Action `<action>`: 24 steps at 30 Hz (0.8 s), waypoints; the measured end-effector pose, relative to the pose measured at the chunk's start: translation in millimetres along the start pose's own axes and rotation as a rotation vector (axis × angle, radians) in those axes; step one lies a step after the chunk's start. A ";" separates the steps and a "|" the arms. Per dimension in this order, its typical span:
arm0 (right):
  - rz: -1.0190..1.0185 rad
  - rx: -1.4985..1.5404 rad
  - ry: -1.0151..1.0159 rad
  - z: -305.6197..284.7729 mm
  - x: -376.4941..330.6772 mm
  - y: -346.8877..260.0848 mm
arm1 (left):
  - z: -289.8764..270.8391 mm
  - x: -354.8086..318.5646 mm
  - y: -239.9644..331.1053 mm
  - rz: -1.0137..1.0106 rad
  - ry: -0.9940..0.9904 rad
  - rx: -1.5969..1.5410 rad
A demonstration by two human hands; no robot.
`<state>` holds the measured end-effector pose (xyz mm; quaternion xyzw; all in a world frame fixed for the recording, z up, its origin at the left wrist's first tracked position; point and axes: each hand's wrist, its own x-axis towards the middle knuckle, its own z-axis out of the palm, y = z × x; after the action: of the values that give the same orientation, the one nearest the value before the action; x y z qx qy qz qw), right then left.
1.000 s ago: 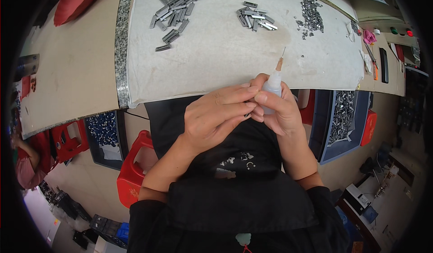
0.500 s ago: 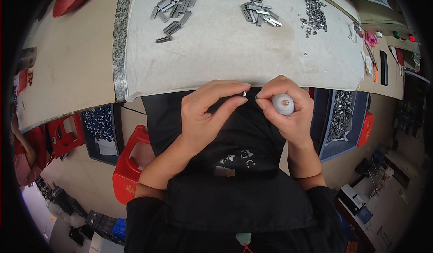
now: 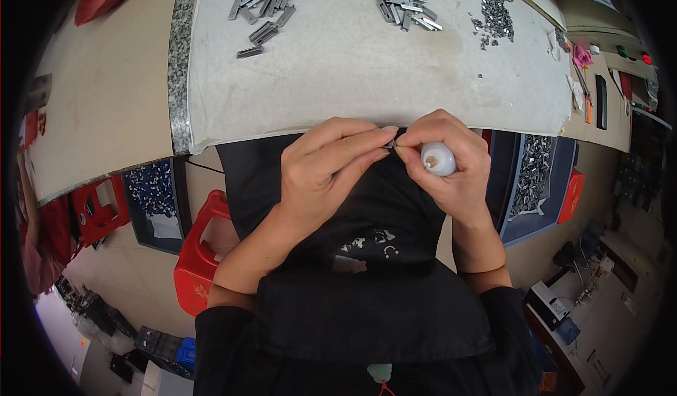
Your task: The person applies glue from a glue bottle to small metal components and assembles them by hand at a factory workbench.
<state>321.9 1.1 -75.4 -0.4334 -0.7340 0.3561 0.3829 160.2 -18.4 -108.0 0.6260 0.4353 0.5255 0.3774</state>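
Note:
Just off the table's front edge, my left hand (image 3: 328,160) is closed, pinching a small metal part (image 3: 389,144) between thumb and fingertips. My right hand (image 3: 451,163) meets it there, thumb and forefinger pressed together at the part; whatever tiny piece they pinch is too small to make out. A whitish bottle with a narrow tip (image 3: 438,160) is tucked in the palm of that same right hand. On the table lie grey slotted metal pieces in a left heap (image 3: 271,1) and a smaller middle heap (image 3: 405,9), beside a pile of tiny shiny metal bits (image 3: 496,16).
A pale cloth covers the table (image 3: 338,78), with a granite strip (image 3: 181,64) along its left. Under its edge stand a bin of blue and white parts (image 3: 151,191) and a bin of metal parts (image 3: 532,174). Red stools (image 3: 201,255) stand at left, where another person's arm (image 3: 32,198) shows.
Both hands have come together, so my right fingertips now meet the part in my left hand. The bottle has tilted and shifted slightly left. The view has moved a little.

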 end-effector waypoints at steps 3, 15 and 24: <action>-0.005 -0.015 -0.011 -0.8 -0.9 1.1 | -0.7 0.2 -0.8 0.028 -0.014 0.054; 0.002 -0.059 -0.068 -6.1 0.8 -1.9 | -1.5 4.2 0.2 0.168 -0.034 0.185; 0.042 -0.033 -0.127 -7.6 7.2 -11.6 | -3.9 5.5 -5.5 0.288 -0.013 0.155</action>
<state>321.9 4.8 -60.2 -0.4313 -0.7534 0.3787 0.3208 155.9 -11.4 -110.7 0.7126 0.3779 0.5348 0.2518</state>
